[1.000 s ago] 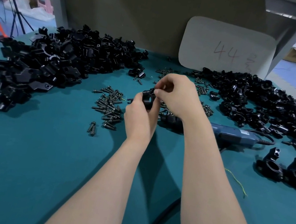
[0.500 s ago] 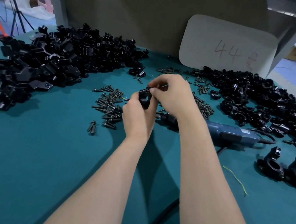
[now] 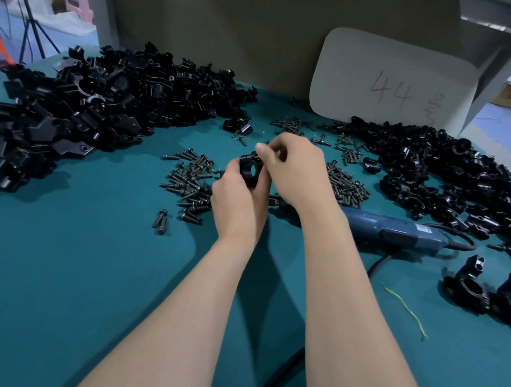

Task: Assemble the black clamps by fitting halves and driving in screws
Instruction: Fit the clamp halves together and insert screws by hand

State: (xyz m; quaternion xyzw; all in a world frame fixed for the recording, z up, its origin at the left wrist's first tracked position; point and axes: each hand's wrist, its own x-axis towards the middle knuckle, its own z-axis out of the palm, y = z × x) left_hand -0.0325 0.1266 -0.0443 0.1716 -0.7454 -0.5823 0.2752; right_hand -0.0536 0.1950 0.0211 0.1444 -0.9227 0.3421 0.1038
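Note:
My left hand (image 3: 239, 204) grips a black clamp (image 3: 250, 169) from below, its round bore facing me. My right hand (image 3: 298, 170) pinches at the top of that clamp with thumb and fingers curled; whatever small part it holds is hidden. Loose black screws lie in a pile (image 3: 190, 183) left of my hands and another pile (image 3: 345, 187) to the right. A blue electric screwdriver (image 3: 389, 229) lies on the table behind my right wrist, its tip hidden by my hands.
A big heap of black clamp halves (image 3: 92, 114) fills the left, another heap (image 3: 456, 185) the right. Two assembled clamps (image 3: 492, 294) stand at the right edge. A white board (image 3: 395, 81) marked 44 leans at the back. The black cord (image 3: 270, 386) runs between my forearms over the teal table (image 3: 50, 278).
Both hands have shifted slightly left and down with the clamp. The clamp has turned so that its round bore now faces me.

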